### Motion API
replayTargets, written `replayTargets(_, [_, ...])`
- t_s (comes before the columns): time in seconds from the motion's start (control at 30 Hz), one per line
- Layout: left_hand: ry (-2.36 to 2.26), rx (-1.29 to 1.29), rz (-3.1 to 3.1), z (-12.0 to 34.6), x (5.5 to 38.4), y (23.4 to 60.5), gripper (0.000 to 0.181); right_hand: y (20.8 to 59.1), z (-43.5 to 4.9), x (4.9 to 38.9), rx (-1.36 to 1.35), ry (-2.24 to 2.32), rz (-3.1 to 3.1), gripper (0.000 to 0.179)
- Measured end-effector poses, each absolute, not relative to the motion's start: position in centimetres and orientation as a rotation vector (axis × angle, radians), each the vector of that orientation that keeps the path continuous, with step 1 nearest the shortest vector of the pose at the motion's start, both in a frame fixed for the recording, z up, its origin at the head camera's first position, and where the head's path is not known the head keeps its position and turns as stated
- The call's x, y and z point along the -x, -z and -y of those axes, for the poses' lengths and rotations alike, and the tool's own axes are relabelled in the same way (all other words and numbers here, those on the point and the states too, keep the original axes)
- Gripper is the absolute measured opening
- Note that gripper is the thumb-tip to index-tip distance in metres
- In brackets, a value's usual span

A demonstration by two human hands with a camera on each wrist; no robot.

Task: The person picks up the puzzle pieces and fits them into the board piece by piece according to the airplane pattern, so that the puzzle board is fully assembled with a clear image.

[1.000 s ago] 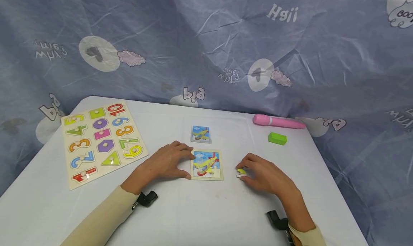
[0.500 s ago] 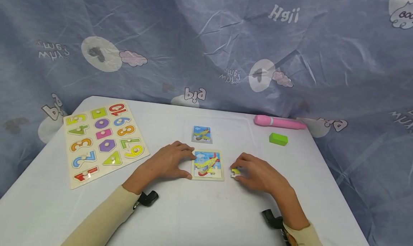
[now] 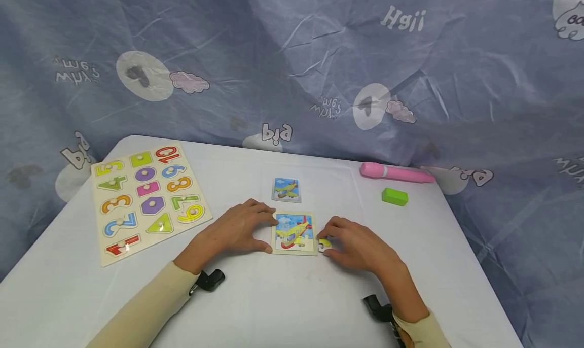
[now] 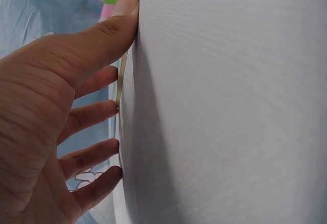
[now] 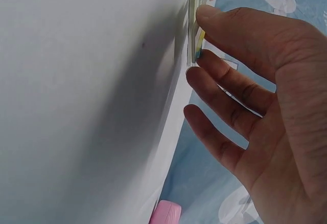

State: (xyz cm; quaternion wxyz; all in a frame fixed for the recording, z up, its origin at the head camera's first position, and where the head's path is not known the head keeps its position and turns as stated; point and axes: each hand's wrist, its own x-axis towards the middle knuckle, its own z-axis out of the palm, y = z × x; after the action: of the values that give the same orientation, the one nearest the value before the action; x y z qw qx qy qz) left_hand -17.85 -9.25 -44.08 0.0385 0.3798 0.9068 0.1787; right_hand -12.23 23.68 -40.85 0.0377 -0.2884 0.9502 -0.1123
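A small jigsaw board with a wooden rim and a yellow airplane picture lies flat on the white table; a pale gap shows at its lower right. My left hand rests along the board's left side, its thumb against the edge and the other fingers spread out. Just right of the board, my right hand pinches a yellow-and-white jigsaw piece between thumb and fingers. In the right wrist view, the thumb partly hides that piece. Behind the board lies a smaller card bearing a similar airplane.
A wooden number-and-shape peg board lies at the left. At the back right are a pink marker-shaped object and a green block. Behind the white table hangs a blue-grey printed cloth.
My right hand has moved left with the jigsaw piece, bringing it to the right edge of the board. The left hand stays against the board's left side.
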Motion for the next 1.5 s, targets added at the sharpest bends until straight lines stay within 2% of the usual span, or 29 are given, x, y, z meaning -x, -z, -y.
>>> replayTargets(1.5, [-0.527,-1.178,-2.784,9.3,18.0,44.1,0.067,41.4,-20.3,13.1,1.040,0.268,-2.877,0.035])
